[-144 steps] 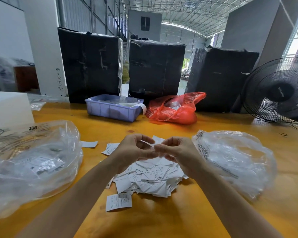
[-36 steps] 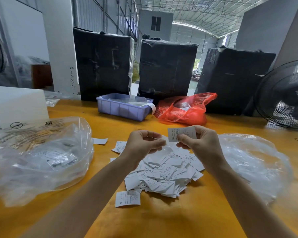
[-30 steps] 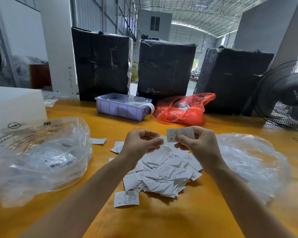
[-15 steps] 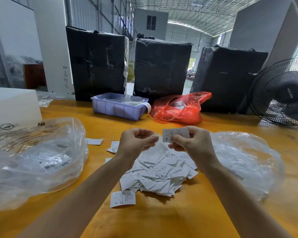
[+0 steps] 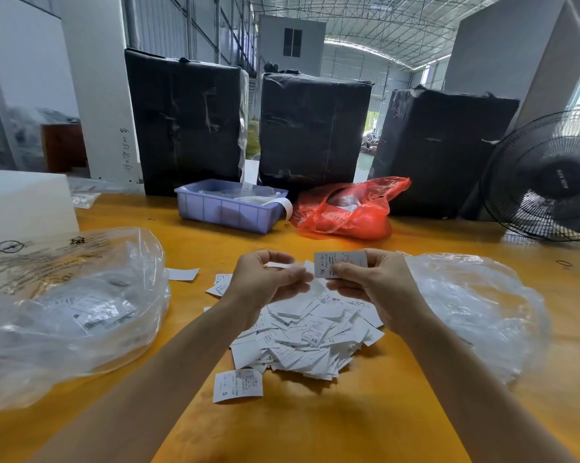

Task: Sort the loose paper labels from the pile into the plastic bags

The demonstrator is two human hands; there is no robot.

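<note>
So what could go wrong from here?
The fan faces the table, so a gust might scatter the pile or lift the XL label pinched in the right hand. The left hand also holds paper; swapping bags would mis-sort them.

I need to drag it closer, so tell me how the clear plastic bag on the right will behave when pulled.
The right clear bag is thin crumpled film lying slumped on the table, so it will likely flop and stretch rather than slide as one piece. It looks nearly empty, so probably very light. The nearby fan might shift it if running.
</note>
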